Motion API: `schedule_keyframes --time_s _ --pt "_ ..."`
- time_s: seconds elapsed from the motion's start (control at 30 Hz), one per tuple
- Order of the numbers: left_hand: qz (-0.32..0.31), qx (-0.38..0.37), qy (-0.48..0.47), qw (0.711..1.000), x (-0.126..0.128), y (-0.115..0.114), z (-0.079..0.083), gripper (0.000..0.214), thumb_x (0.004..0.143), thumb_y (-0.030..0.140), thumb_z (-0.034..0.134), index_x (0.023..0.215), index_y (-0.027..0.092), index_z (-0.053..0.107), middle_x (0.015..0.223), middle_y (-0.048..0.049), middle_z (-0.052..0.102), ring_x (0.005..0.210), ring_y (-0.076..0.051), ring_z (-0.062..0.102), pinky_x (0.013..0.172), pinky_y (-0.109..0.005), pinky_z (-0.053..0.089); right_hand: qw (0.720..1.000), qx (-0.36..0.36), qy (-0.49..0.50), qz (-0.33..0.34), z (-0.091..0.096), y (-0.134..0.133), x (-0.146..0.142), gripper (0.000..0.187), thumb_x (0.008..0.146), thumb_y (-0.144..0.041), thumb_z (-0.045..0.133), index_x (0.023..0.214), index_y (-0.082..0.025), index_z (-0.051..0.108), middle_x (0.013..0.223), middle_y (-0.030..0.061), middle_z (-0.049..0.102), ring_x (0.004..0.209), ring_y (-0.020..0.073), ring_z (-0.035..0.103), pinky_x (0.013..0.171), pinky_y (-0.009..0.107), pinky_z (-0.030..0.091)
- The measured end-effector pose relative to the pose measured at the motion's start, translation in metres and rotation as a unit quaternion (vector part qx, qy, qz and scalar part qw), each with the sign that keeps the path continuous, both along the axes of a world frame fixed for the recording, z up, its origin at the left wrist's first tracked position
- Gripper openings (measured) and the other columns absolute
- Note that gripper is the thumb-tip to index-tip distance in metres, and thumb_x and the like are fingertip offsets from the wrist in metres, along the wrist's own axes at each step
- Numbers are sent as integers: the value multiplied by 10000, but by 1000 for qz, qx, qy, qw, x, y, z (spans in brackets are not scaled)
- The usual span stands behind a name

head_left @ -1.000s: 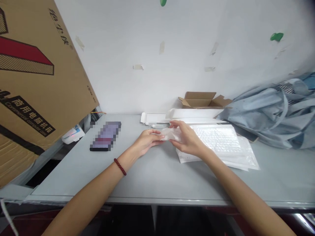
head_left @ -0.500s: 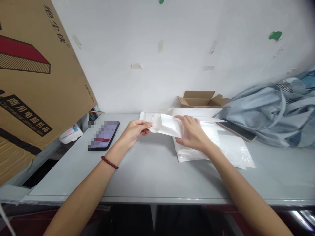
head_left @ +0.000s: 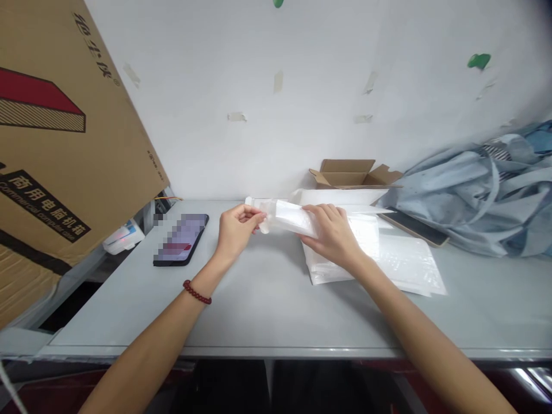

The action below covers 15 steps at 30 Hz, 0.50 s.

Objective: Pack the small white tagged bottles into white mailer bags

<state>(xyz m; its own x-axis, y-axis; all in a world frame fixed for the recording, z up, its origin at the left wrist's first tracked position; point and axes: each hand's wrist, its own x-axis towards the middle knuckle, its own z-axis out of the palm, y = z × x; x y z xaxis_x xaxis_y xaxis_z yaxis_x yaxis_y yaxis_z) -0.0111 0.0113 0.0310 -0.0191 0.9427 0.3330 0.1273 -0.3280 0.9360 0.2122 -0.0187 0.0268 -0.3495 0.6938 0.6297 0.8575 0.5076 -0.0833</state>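
Note:
A white packet (head_left: 290, 215), flat and narrow with a translucent left end, is held above the table between my two hands. My left hand (head_left: 238, 226) pinches its translucent end with thumb and fingertips. Around the packet's right end my right hand (head_left: 331, 234) is closed, thumb below and fingers over the top. Whether the packet is a wrapped box or a folded pouch, I cannot tell. Behind and under my right hand lies a pile of white plastic bags (head_left: 407, 261). Another white piece shows just behind my left fingertips.
A phone (head_left: 181, 240) lies on the grey table (head_left: 259, 299) at the left. An open cardboard box (head_left: 349, 172) stands against the wall, with a dark flat object (head_left: 416, 226) and a heap of light blue fabric (head_left: 474, 190) to its right. A large carton (head_left: 81, 161) leans at far left.
My left wrist has turned more upright, and its fingers have curled further around the packet's end. My right hand has shifted slightly left and wrapped more closely over the packet.

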Motion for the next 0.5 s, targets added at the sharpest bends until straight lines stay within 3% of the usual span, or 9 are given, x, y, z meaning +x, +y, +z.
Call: schedule_keyframes --time_s 0.1,0.17,0.3,0.4,0.5 --pt "-10 36 96 995 5 -8 0 85 704 234 675 761 189 718 714 -29 683 684 -168 580 619 -266 425 1000 -7 13 17 -1 -3 -5 402 798 -329 580 1170 -227 467 1070 108 589 974 306 517 826 433 361" --pt "-18 84 171 982 5 -12 1 163 718 170 626 813 230 743 769 -23 693 766 -184 578 673 -270 418 999 -14 12 34 -2 -4 -8 369 810 -324 571 1153 -232 472 1064 100 592 983 299 522 826 426 363" --pt "-104 102 245 958 4 -17 5 256 761 156 556 886 265 751 726 -17 659 740 -179 561 684 -272 408 999 -17 3 51 -5 -3 -9 340 820 -306 554 1146 -241 483 1044 97 598 985 298 525 822 424 362" --pt "-121 78 191 971 2 -15 7 192 784 218 576 885 229 739 733 -24 682 721 -174 563 671 -272 400 999 -13 9 49 -3 -2 -6 347 818 -313 562 1149 -242 485 1049 97 598 979 297 528 821 425 367" --pt "-41 52 71 995 -1 -9 9 231 740 295 667 941 183 689 850 -55 699 773 -173 578 663 -263 407 999 4 23 42 0 -1 -2 356 819 -328 574 1152 -243 478 1064 96 597 988 296 525 826 426 374"
